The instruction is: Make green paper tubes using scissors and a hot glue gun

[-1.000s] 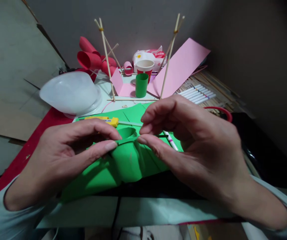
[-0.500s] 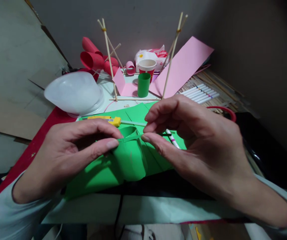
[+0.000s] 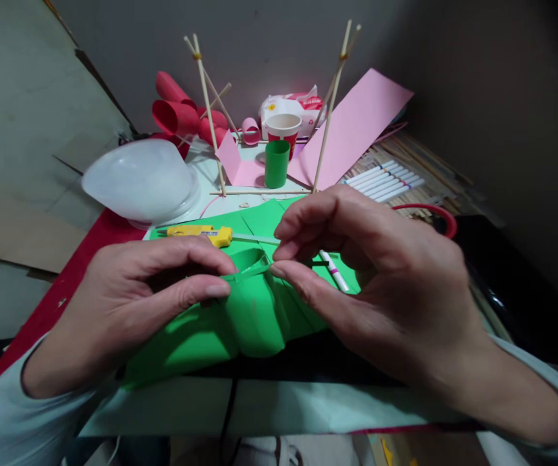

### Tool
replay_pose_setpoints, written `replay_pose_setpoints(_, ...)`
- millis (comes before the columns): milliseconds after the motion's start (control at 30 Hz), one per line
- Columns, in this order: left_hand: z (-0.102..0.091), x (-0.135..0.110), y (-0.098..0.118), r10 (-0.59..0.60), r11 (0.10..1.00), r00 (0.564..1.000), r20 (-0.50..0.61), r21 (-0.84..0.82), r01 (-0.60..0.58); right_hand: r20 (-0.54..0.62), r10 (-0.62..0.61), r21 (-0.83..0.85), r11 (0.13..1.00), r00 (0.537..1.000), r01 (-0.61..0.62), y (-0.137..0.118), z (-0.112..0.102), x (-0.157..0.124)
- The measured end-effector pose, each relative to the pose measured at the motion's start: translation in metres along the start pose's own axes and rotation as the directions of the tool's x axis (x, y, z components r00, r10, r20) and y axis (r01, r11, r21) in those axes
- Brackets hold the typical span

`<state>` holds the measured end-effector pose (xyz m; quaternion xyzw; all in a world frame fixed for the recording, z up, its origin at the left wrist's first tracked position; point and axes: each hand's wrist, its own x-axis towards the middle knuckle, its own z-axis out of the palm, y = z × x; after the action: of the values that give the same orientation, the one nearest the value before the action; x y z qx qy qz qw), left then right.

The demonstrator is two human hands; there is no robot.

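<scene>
The cluttered surface (image 3: 65,285) carries a green sheet (image 3: 186,343) that droops over its near edge. The right hand (image 3: 386,278) and the left hand (image 3: 133,304) meet above the sheet's middle, fingertips almost touching. A white bowl (image 3: 138,178) lies upturned behind the left hand. Between the hands stands the green roll (image 3: 254,310), curled up from the sheet. Each hand is closed in a narrow thumb-and-forefinger pinch on its upper rim, from opposite sides. A yellow glue gun (image 3: 196,232) rests just behind it.

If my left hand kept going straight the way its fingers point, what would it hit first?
The green paper roll, which the left hand pinches at the rim; its fingers point rightward into it. Just beyond, likely the right hand, though depth is unclear.
</scene>
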<state>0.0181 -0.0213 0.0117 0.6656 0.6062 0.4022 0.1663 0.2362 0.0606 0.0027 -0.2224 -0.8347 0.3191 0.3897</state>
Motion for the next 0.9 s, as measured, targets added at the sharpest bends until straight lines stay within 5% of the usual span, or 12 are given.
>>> replay_pose_setpoints(567,-0.0002,-0.0070,-0.0046,-0.050,0.996,0.996,0.074,-0.069,0.055,-0.001,-0.007,-0.096,0.995,1.000,0.007,-0.0055,-0.0001,-0.0013)
replay_pose_setpoints(900,0.0005,-0.0074,-0.0043,0.037,0.998,0.993,0.113,-0.055,-0.031,-0.002,-0.007,-0.072,0.997,1.000,0.007,-0.0074,0.0003,-0.0010)
